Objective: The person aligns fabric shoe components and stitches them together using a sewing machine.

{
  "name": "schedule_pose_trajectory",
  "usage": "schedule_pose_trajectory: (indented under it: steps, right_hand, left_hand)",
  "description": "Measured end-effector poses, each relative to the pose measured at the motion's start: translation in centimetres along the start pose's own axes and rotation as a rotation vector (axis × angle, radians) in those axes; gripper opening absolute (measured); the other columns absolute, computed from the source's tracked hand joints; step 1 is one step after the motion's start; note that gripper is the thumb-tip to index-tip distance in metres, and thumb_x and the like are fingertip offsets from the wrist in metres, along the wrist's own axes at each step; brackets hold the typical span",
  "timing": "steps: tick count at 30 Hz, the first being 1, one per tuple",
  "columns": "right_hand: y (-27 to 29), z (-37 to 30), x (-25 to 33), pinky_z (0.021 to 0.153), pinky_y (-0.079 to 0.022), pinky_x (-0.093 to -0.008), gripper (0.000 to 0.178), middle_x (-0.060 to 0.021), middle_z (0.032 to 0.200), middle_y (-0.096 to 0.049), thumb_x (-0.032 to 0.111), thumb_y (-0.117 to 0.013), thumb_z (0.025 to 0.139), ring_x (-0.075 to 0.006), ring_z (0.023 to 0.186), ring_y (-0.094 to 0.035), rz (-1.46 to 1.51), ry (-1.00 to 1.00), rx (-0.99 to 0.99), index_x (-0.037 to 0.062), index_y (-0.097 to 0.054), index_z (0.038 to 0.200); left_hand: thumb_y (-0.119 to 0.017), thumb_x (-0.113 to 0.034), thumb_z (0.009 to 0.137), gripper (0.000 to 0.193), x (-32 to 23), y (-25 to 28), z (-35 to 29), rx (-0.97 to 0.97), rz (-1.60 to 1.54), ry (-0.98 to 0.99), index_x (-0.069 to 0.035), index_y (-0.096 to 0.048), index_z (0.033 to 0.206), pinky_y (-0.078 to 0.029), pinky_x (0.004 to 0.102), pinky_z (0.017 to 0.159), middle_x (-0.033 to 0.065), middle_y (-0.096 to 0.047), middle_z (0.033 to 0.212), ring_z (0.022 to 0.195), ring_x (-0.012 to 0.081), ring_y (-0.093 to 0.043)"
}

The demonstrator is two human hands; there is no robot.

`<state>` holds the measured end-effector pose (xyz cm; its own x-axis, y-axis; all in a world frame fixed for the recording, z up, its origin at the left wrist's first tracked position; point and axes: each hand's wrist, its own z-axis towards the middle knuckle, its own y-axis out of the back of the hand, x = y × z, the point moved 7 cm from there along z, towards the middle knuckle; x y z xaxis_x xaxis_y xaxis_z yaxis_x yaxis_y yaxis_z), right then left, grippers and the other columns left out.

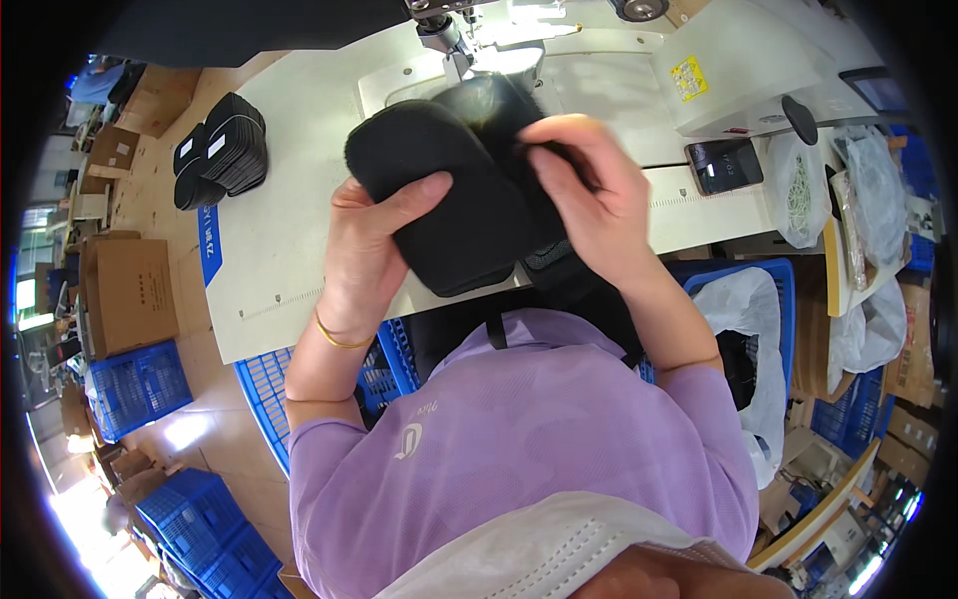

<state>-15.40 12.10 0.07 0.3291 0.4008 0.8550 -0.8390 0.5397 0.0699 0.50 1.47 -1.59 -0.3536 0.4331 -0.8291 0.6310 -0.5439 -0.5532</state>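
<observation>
Black padded piece between both hands' fingers.

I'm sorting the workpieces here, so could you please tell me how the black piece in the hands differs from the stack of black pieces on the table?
The black piece is single, held up by the left hand and right hand; the stack holds several, lying untouched at the table's left. The held piece shows no white label; the stack shows white labels. Both are black, rounded.

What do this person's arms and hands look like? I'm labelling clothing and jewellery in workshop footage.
Both forearms are bare. The sleeves are short and lilac, part of a patterned top with a small pale logo on the chest. The left hand has a thin gold bangle at the wrist. The right hand shows no jewellery or glove; no rings are visible on either hand.
</observation>
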Motion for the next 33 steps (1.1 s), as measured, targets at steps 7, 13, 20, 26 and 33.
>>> schedule_pose_trajectory:
  steps: [7,13,20,26,33]
  right_hand:
    - [-2.1,-2.0,-0.6,0.072,-0.047,-0.0215,0.013,-0.0058,0.099,-0.061,-0.001,-0.063,0.089,-0.0081,0.084,-0.057,0.175,-0.271,0.182,-0.0002,-0.064,0.102]
    - [-2.1,-3.2,-0.9,0.068,-0.051,-0.0206,0.008,-0.0103,0.11,-0.06,-0.005,-0.064,0.089,-0.0094,0.085,-0.059,0.264,-0.365,0.129,-0.0035,-0.062,0.096]
    - [-2.3,-2.6,-1.3,0.07,-0.055,-0.0235,0.011,-0.0123,0.107,-0.061,-0.007,-0.066,0.087,-0.0108,0.084,-0.062,0.232,-0.257,0.115,-0.0044,-0.062,0.097]
    - [-2.0,-1.4,-1.6,0.066,-0.054,-0.0227,0.011,-0.0085,0.089,-0.067,0.003,-0.065,0.09,-0.0103,0.074,-0.065,0.324,-0.501,0.093,-0.0048,-0.064,0.098]
    - [-2.2,2.1,-2.4,0.054,-0.055,-0.0237,0.021,-0.0181,0.089,-0.073,0.012,-0.059,0.094,-0.0139,0.061,-0.068,0.342,-0.527,0.154,-0.0069,-0.063,0.104]
  left_hand:
    - [-0.069,0.006,0.086,0.022,-1.1,1.2,-0.4,-0.156,0.016,-0.24,0.0,-0.068,0.107,-0.057,0.0311,0.085,0.0098,-0.071,0.103,0.092,0.0177,-0.069]
    - [-0.07,0.009,0.084,0.024,-1.1,2.3,-0.2,-0.178,0.021,-0.295,0.0,-0.067,0.106,-0.057,0.0307,0.085,0.0108,-0.07,0.103,0.092,0.0178,-0.068]
    - [-0.07,0.009,0.083,0.027,-1.5,2.4,1.0,-0.172,0.032,-0.28,0.001,-0.065,0.109,-0.057,0.0307,0.085,0.0113,-0.07,0.104,0.092,0.0176,-0.068]
    - [-0.071,0.006,0.084,0.029,-2.9,1.3,3.3,-0.12,0.18,-0.27,0.004,-0.061,0.112,-0.056,0.0297,0.083,0.01,-0.068,0.104,0.092,0.0164,-0.067]
    - [-0.072,0.005,0.082,0.021,-4.0,0.4,10.2,0.077,0.307,-0.057,0.004,-0.065,0.101,-0.056,0.0291,0.078,0.0088,-0.069,0.097,0.085,0.0161,-0.067]
